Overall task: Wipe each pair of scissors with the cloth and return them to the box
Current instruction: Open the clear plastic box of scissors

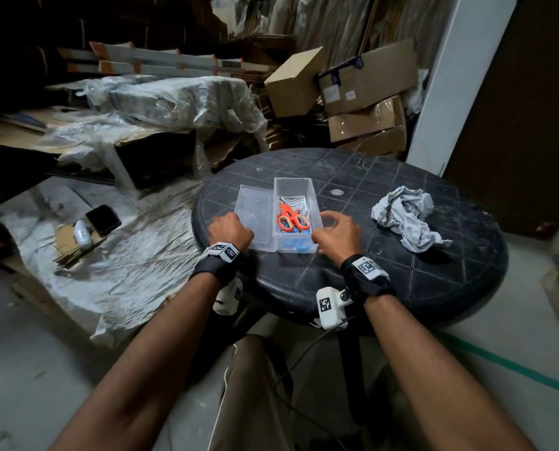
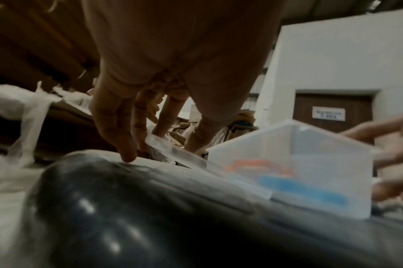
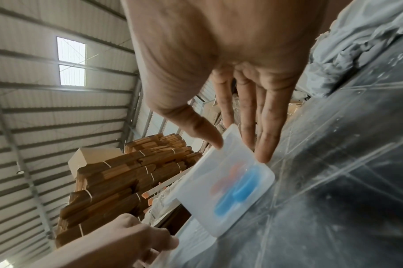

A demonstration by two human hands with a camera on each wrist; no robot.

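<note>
no wording can be read anywhere: the white sign (image 2: 328, 113) on the brown door (image 2: 347, 101) carries dark characters too blurred to make out, perhaps a short word, and the wristband markers (image 1: 367, 266) show only black-and-white square codes.

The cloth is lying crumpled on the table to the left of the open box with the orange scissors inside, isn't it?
Not quite: the head view shows the cloth crumpled on the table to the right of the open box, not the left. The orange scissors are indeed inside it.
</note>
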